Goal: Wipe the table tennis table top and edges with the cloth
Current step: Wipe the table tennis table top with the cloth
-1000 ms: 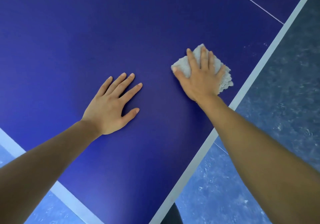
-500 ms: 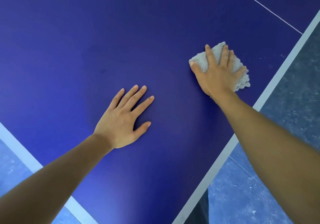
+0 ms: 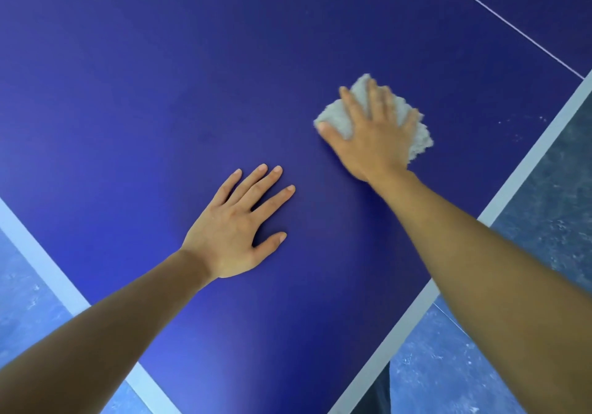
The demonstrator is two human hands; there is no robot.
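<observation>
The dark blue table tennis table top fills most of the view, its near corner pointing toward me. A folded pale grey cloth lies on it right of centre. My right hand presses flat on the cloth with spread, straight fingers; it looks blurred. My left hand rests flat on the bare table surface, fingers straight and splayed, below and left of the cloth and holding nothing. Most of the cloth is hidden beneath the right hand.
White edge bands run along the table's right side and left side. A thin white centre line crosses the top right. Small white specks dot the surface near the right edge. Mottled blue-grey floor lies beyond.
My right hand has slid the cloth leftward over the table, away from the right edge band. The view has shifted, and my left hand stays flat in place.
</observation>
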